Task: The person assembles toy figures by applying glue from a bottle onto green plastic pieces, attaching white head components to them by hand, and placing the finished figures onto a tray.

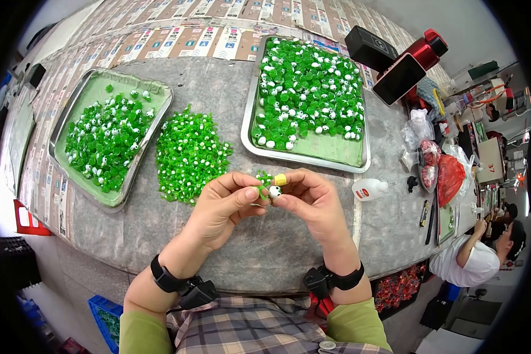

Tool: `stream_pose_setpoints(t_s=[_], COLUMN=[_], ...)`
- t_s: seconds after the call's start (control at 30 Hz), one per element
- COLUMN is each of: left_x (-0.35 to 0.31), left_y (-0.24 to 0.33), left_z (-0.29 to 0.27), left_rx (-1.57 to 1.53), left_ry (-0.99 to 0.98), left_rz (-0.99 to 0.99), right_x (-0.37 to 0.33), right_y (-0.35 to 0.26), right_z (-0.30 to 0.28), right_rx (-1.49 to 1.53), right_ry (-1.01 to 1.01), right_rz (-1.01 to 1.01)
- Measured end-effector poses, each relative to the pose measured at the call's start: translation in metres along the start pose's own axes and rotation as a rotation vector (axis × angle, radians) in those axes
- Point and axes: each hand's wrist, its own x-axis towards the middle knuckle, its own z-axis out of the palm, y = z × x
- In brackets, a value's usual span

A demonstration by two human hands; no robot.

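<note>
A plaid garment (236, 327) meets the surface's (159, 253) near edge; just beyond, the left hand's (215, 209) fingers pinch a small green sprig (263, 177) and the right hand's (315, 203) a white-and-black head (275, 191), whether joined I cannot tell. Plenty seems left: a loose green pile (192, 156) lies between a tray (113, 207) by the left edge and a fuller tray (312, 163) toward the far edge; which pieces are finished is unclear.

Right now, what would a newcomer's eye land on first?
Probably the big metal tray at the top, right of centre, heaped with green and white pieces. Then the loose green pile to its left. At centre, the left hand pinches a small green piece, the right hand a white ball.
</note>
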Motion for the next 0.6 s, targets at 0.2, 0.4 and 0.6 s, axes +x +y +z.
stream_pose_setpoints(t_s=[0.2,0.4,0.6], left_x=[-0.0003,0.0005,0.0015], left_y=[-0.002,-0.0024,-0.006], left_z=[-0.0006,-0.0013,-0.0037], left_rx=[0.019,0.019,0.023], left_ry=[0.017,0.033,0.056], left_rz=[0.015,0.024,0.032], right_x=[-0.0033,-0.0055,-0.0061], right_y=[0.0014,0.0026,0.0007], right_z=[0.0058,0.0093,0.0097], right_rx=[-0.07,0.006,-0.05], right_ry=[0.027,0.088,0.103], right_rz=[-0.081,-0.047,-0.184])
